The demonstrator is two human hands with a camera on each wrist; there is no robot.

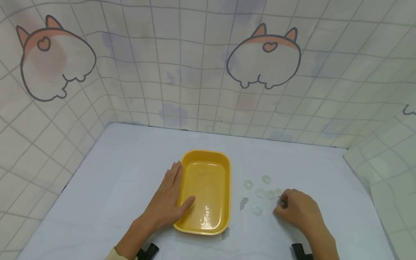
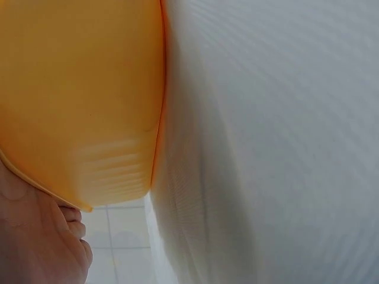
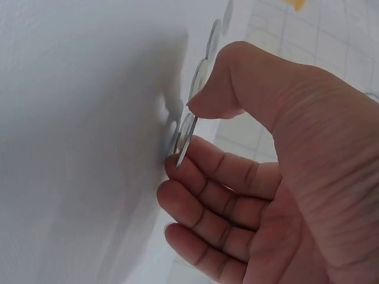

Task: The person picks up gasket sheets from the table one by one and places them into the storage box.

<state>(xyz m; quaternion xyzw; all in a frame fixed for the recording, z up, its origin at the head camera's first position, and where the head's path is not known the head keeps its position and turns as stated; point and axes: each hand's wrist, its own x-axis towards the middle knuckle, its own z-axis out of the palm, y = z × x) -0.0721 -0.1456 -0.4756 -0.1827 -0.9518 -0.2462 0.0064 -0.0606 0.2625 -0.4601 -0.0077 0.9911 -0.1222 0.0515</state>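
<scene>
My left hand [image 1: 167, 202] rests along the left side of a yellow rectangular tray [image 1: 205, 191], fingers straight at the rim and thumb over its inside. In the left wrist view the tray's outer wall [image 2: 83, 100] fills the upper left, beside part of that hand. To the right of the tray, my right hand [image 1: 300, 213] is low over the white cloth, pinching a thin clear ring [image 3: 185, 145] between thumb and fingertips. Several similar translucent rings [image 1: 270, 195] lie flat on the cloth between tray and right hand.
A small grey patch [image 1: 243, 203] shows on the white cloth [image 1: 136, 159] near the tray's right side, another [image 1: 225, 233] by its lower right corner. Curtains with a grid pattern and cartoon animals [image 1: 264, 61] hang behind and at both sides of the table.
</scene>
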